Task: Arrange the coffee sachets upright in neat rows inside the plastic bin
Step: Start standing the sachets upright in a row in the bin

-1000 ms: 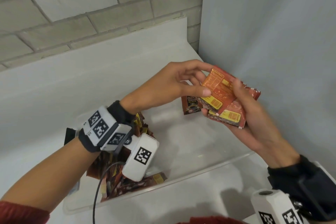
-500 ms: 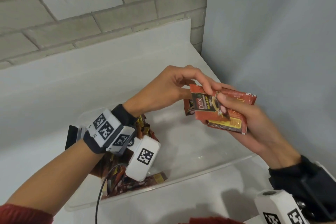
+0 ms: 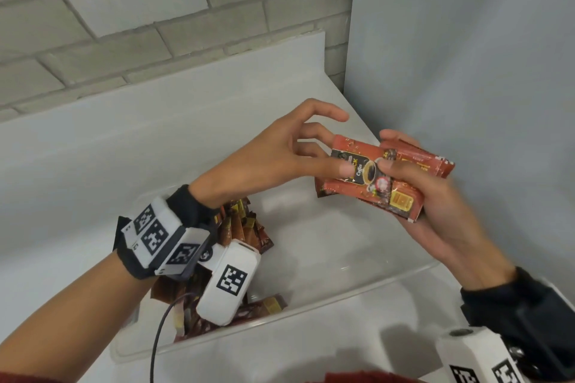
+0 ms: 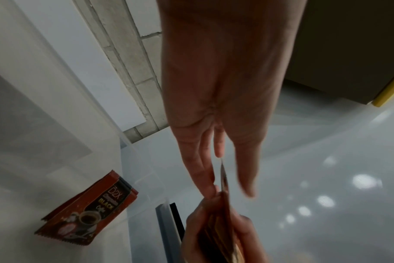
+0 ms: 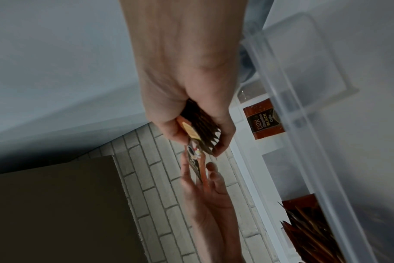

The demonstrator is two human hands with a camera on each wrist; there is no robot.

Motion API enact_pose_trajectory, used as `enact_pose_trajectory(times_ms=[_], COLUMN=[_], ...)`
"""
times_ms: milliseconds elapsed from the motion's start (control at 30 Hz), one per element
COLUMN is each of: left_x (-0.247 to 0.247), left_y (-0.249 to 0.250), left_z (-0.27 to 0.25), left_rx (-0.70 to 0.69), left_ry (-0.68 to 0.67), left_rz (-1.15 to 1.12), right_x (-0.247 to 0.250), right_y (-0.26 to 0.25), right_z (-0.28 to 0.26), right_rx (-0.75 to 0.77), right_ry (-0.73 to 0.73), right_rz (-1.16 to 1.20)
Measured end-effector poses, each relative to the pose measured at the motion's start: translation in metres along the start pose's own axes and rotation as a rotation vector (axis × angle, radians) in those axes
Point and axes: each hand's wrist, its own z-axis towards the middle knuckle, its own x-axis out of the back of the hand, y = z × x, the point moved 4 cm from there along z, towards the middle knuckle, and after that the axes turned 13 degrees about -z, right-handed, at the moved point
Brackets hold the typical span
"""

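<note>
My right hand (image 3: 389, 152) grips a stack of red-brown coffee sachets (image 3: 404, 199) above the right end of the clear plastic bin (image 3: 280, 322). My left hand (image 3: 329, 158) pinches the top sachet (image 3: 361, 162), printed side up, between thumb and fingers, with the index finger raised. In the right wrist view the stack (image 5: 202, 135) fans out from the right hand. A few sachets (image 4: 88, 211) stand upright against the bin's far right corner. A loose pile of sachets (image 3: 245, 227) fills the bin's left end, partly hidden by my left wrist.
The bin sits on a white counter (image 3: 93, 180) in a corner. A brick wall (image 3: 155, 25) runs behind it and a grey panel (image 3: 466, 71) stands close on the right. The middle of the bin floor (image 3: 311, 252) is bare.
The top sachet has turned from its orange back to its printed front. Both hands have drifted slightly right with the stack, and my left index finger has lifted off.
</note>
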Motion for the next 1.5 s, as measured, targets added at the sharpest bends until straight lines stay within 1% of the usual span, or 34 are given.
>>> enact_pose_trajectory(times_ms=[133, 233, 367, 467, 600, 667, 733, 800, 933, 1133, 1333, 1433, 1500], left_x=[0.0, 0.005, 0.012, 0.011, 0.001, -0.006, -0.012, -0.014, -0.02, -0.02, -0.023, -0.025, -0.025], left_y=[0.0, 0.003, 0.005, -0.001, -0.013, -0.022, -0.035, -0.048, -0.058, -0.066, -0.062, -0.059, -0.057], left_z=[0.001, 0.004, 0.01, 0.021, 0.037, 0.044, 0.051, 0.055, 0.058, 0.06, 0.057, 0.054, 0.052], left_rx=[-0.046, -0.062, -0.076, -0.135, -0.188, -0.163, -0.105, -0.063, -0.063, -0.146, -0.182, -0.178, -0.188], left_ry=[-0.014, -0.012, -0.065, -0.136, -0.229, -0.257, -0.3, -0.329, -0.365, -0.384, -0.409, -0.409, -0.372], left_rz=[0.038, 0.118, 0.371, 0.597, 0.803, 0.903, 0.975, 1.016, 1.095, 1.203, 1.348, 1.355, 1.325], right_x=[-0.001, 0.003, 0.01, 0.009, 0.008, 0.007, 0.006, 0.004, 0.004, 0.003, 0.003, 0.004, 0.004], right_y=[-0.001, -0.005, -0.007, -0.006, -0.007, -0.007, -0.008, -0.009, -0.009, -0.009, -0.008, -0.008, -0.008], right_z=[-0.001, -0.002, -0.004, -0.004, -0.005, -0.006, -0.007, -0.007, -0.007, -0.006, -0.006, -0.005, -0.005], right_rx=[0.043, 0.124, 0.199, 0.2, 0.195, 0.196, 0.198, 0.202, 0.201, 0.195, 0.193, 0.186, 0.184], right_ry=[0.022, 0.09, 0.174, 0.172, 0.162, 0.156, 0.156, 0.15, 0.15, 0.138, 0.129, 0.138, 0.137], right_rz=[0.028, 0.103, 0.21, 0.195, 0.187, 0.183, 0.173, 0.161, 0.154, 0.13, 0.146, 0.138, 0.142])
